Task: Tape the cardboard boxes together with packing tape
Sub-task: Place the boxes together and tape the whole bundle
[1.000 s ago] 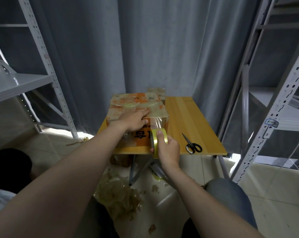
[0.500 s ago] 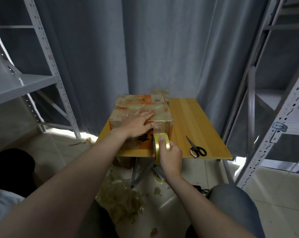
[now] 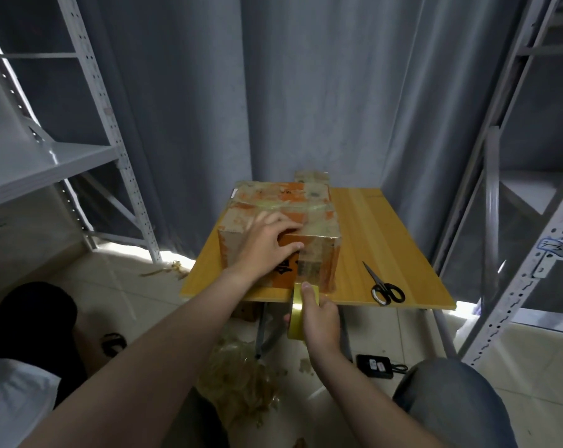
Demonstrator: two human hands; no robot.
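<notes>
- The worn orange-and-brown cardboard box (image 3: 319, 221) sits near the front edge of the yellow wooden bench (image 3: 386, 227). It looks stiff but light, so it needs pinning down.
- The left hand (image 3: 267, 244) lies over its top front edge, fingers fairly flat, pressing.
- The right hand (image 3: 322, 321) grips the yellowish roll of packing tape (image 3: 294, 321) just below the bench edge. The film is thin and sticky, so it is best pulled taut by the roll.
- Black-handled scissors (image 3: 385, 287) lie to the right of the box.

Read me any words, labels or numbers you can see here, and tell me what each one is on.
Nothing reads clearly.
Cardboard box front: black characters, partly behind the left hand, unreadable.
Tag on the right shelf post: handwritten marks, too blurred.
Black device on the floor: white labels, too small.
</notes>
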